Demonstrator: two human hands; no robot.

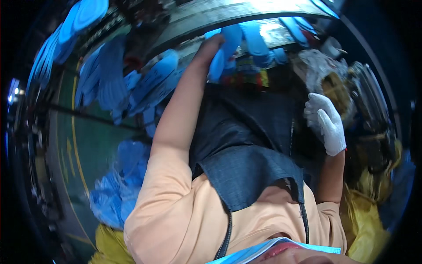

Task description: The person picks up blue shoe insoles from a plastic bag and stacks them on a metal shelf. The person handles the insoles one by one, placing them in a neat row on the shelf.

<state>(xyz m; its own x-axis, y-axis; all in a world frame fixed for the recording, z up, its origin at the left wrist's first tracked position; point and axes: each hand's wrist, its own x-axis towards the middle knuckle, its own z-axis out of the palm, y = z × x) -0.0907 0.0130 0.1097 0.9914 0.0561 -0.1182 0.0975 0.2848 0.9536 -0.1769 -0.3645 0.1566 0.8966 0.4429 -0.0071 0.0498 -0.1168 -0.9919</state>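
My left arm reaches forward to the metal bench. The bare left hand (213, 44) is closed at the edge of a blue shoe sole (231, 40); its fingertips are partly hidden behind the sole. Another blue sole (253, 38) hangs over the bench edge just to the right of it. My right hand (326, 123), in a white knit glove, is held up at the right, away from the soles. Its fingers are loosely bent, the thumb stands apart, and nothing shows in it.
Metal bench shelves (193, 22) cross the far side. Bunches of blue soles (110, 72) hang at the left. A clear plastic bag (314, 66) lies beyond my right hand. Blue bags (116, 189) and a yellow sack (362, 215) stand low at either side.
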